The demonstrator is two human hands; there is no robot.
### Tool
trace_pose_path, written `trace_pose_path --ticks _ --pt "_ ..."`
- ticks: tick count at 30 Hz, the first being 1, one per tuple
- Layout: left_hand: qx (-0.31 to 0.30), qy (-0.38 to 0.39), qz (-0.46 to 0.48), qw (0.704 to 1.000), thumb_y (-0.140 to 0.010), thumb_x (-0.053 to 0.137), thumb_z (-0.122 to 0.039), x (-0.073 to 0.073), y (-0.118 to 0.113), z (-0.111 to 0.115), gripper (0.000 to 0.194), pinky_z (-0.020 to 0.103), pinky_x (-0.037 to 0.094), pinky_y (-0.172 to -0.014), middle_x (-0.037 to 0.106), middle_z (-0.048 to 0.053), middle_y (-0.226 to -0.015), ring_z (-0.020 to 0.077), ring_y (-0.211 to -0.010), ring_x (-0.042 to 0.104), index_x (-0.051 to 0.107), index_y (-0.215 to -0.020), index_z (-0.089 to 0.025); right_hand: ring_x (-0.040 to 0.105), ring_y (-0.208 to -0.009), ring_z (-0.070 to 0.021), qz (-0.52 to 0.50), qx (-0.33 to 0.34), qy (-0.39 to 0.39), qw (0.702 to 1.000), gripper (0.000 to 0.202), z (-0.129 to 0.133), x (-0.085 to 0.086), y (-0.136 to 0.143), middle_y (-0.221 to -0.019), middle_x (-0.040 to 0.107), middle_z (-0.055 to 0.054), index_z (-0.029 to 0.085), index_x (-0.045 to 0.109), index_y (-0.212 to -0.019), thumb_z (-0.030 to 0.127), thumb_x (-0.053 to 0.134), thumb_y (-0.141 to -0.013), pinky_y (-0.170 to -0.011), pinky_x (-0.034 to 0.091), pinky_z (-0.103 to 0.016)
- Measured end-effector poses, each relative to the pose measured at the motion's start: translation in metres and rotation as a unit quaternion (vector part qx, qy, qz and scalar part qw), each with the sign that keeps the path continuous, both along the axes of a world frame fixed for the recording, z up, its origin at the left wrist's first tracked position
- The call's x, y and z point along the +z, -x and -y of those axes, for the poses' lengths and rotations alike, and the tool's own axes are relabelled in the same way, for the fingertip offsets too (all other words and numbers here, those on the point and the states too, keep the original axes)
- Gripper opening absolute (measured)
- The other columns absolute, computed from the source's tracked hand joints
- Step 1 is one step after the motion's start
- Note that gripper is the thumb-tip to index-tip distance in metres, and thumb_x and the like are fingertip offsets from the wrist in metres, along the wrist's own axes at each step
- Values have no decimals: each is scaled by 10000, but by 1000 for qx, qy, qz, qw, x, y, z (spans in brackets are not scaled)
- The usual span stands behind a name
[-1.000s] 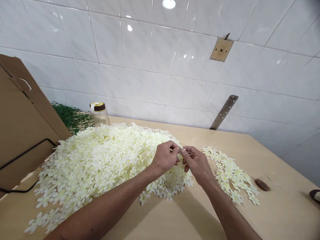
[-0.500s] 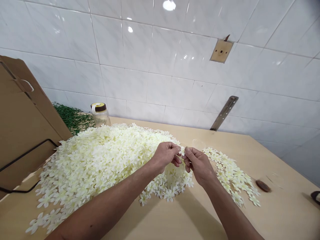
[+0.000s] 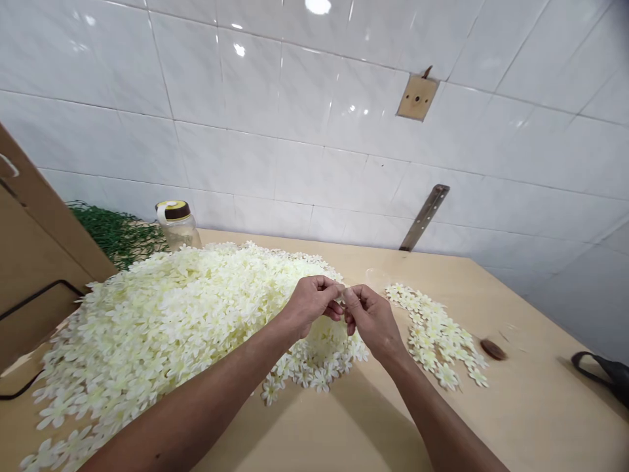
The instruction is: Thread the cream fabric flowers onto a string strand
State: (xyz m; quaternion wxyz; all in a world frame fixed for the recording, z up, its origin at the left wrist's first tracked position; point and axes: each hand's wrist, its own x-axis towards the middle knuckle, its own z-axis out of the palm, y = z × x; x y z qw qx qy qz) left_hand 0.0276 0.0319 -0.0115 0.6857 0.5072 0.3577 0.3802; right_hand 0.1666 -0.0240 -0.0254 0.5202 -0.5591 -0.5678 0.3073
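Observation:
My left hand (image 3: 316, 303) and my right hand (image 3: 372, 317) meet in front of me, thumbs and fingers pinched together at the tips. A small pale piece of an artificial flower (image 3: 343, 292) shows between the fingertips; the rest is covered by them. Under and left of the hands spreads a big heap of white-yellow artificial flowers (image 3: 196, 295). To the right of my right hand lies a smaller, flatter spread of the same flowers (image 3: 437, 337).
A brown oval object (image 3: 493, 349) lies beyond the smaller spread, and a black strap (image 3: 597, 367) at the right edge. At back left stand a lidded jar (image 3: 177, 226), green netting (image 3: 115, 233) and a cardboard box (image 3: 44, 216). A metal bracket (image 3: 425, 217) leans on the tiled wall.
My fingertips have come together, covering the flower that showed between them before. The view has turned slightly right, so everything sits further left and more of the black strap shows.

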Motion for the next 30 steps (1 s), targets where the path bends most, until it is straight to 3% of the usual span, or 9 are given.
trace_pose_path --ticks 3,9,20,24,30 --pt "13 -10 -16 1000 -834 656 -220 1 -1 1 137 241 519 -515 611 32 -553 126 -497 606 615 -745 -124 516 -387 -115 -39 5 9 999 420 -2 -3 0 -520 551 44 203 549 -748 609 633 -816 -402 420 -225" --pt "3 -17 -28 999 -846 647 -234 2 -2 3 180 238 512 -513 611 36 -550 121 -494 595 607 -709 -124 511 -405 -99 -72 24 5 997 411 -2 -3 -2 -537 539 42 195 550 -712 575 599 -860 -415 441 -220" --pt "-3 11 17 1000 -875 620 -206 5 0 1 198 224 497 -497 610 41 -531 114 -478 584 571 -700 -127 530 -433 -109 -121 50 29 991 358 -3 -1 -3 -561 576 25 178 608 -747 520 693 -811 -446 477 -247" --pt "6 -20 4 1000 -868 633 -234 4 1 2 207 225 493 -469 600 27 -526 111 -458 569 574 -699 -130 504 -470 -107 -159 64 54 984 390 -5 -1 -4 -576 548 16 171 613 -712 542 686 -811 -439 469 -244" --pt "16 -68 -21 997 -882 610 -278 -4 -4 6 250 216 462 -410 561 4 -468 110 -405 535 545 -678 -149 489 -428 -101 -95 16 38 995 448 -5 -5 -6 -538 527 28 189 545 -671 592 587 -864 -427 441 -230"
